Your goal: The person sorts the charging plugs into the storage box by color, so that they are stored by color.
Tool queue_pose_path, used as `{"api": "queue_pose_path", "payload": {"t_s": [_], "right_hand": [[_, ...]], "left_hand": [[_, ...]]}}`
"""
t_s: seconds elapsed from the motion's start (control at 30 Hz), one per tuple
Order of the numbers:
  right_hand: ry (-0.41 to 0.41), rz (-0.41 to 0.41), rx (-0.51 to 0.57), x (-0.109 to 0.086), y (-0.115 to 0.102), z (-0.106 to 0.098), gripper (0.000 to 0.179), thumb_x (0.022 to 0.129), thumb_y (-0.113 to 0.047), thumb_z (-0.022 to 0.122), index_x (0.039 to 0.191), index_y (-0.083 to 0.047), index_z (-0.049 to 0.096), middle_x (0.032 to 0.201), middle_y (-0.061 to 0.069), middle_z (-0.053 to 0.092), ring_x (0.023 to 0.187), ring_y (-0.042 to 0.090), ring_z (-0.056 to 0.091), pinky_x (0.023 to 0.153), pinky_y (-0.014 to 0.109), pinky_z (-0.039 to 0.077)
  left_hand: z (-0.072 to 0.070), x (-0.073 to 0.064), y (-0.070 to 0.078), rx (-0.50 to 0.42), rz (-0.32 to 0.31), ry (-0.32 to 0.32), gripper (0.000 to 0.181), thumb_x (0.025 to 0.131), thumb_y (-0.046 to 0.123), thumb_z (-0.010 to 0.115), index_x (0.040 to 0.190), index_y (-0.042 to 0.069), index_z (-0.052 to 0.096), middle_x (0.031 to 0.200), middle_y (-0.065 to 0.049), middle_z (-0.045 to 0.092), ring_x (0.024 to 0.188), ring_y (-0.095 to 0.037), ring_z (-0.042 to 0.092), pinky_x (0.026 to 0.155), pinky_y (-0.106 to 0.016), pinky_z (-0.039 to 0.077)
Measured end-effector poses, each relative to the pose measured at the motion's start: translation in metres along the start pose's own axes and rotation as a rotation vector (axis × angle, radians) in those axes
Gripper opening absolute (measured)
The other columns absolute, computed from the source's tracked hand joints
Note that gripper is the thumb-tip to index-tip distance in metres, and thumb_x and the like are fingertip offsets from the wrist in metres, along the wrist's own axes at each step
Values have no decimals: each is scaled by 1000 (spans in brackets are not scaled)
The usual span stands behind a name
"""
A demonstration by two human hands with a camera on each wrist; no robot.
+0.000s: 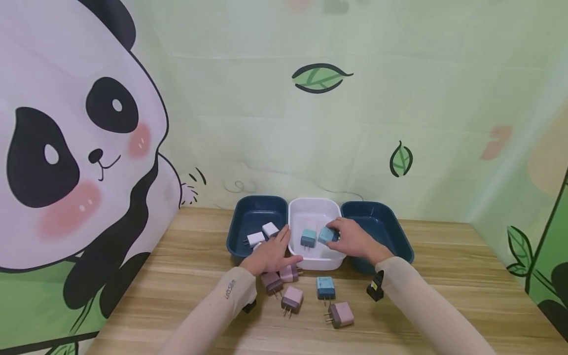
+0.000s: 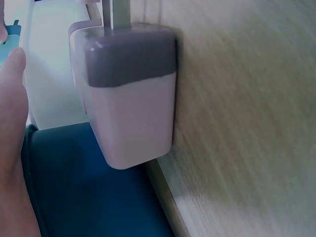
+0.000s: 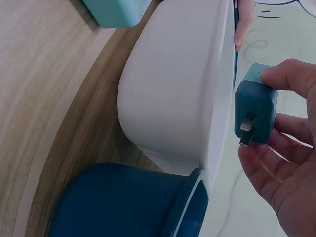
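Observation:
My right hand point(image 1: 355, 239) pinches a teal and dark-blue plug charger point(image 3: 256, 103) between thumb and fingers over the white bin point(image 1: 316, 261), its metal prongs showing in the right wrist view. A similar teal charger point(image 1: 308, 237) lies inside that bin. My left hand point(image 1: 271, 252) is over the edge where the left dark-blue bin point(image 1: 259, 199) meets the white one, fingers extended and thumb spread. Beside its fingers, white chargers point(image 1: 255, 239) lie in the left bin. Pink and mauve chargers point(image 1: 289, 272) sit on the table just below this hand.
The right dark-blue bin point(image 1: 377, 207) stands against the white one. Nearer on the wooden table point(image 1: 457, 291) are a blue charger point(image 1: 326, 287) and pink chargers point(image 1: 340, 314), prongs outward. A printed panda cloth point(image 1: 266, 123) hangs behind the bins.

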State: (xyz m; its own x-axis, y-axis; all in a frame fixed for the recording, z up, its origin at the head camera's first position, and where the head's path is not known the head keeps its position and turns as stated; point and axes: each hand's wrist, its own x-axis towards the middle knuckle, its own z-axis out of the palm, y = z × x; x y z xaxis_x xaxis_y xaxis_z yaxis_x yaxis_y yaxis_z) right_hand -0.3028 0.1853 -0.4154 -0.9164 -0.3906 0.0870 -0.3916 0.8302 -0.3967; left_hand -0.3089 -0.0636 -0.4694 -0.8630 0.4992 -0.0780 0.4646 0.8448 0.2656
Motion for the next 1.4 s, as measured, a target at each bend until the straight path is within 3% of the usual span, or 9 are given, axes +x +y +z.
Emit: {"api": "queue_pose_path", "payload": {"t_s": [0.8, 1.4], "right_hand": [[-64, -22, 10, 17, 17, 2, 48, 84, -21, 71, 125, 0, 58, 110, 10, 61, 94, 21, 54, 88, 40, 48], [-83, 27, 0, 30, 26, 6, 50, 85, -22, 71, 128, -1, 57, 117, 12, 59, 99, 23, 53, 93, 42, 46]], "left_hand": [[1, 0, -2, -24, -9, -6, 93, 88, 66, 44, 152, 8, 11, 159, -7, 4, 138, -30, 28, 105, -47, 32], [2, 1, -2, -16, -10, 0, 94, 87, 69, 42, 153, 9, 10, 159, -5, 4, 138, -28, 27, 106, -46, 32]]}}
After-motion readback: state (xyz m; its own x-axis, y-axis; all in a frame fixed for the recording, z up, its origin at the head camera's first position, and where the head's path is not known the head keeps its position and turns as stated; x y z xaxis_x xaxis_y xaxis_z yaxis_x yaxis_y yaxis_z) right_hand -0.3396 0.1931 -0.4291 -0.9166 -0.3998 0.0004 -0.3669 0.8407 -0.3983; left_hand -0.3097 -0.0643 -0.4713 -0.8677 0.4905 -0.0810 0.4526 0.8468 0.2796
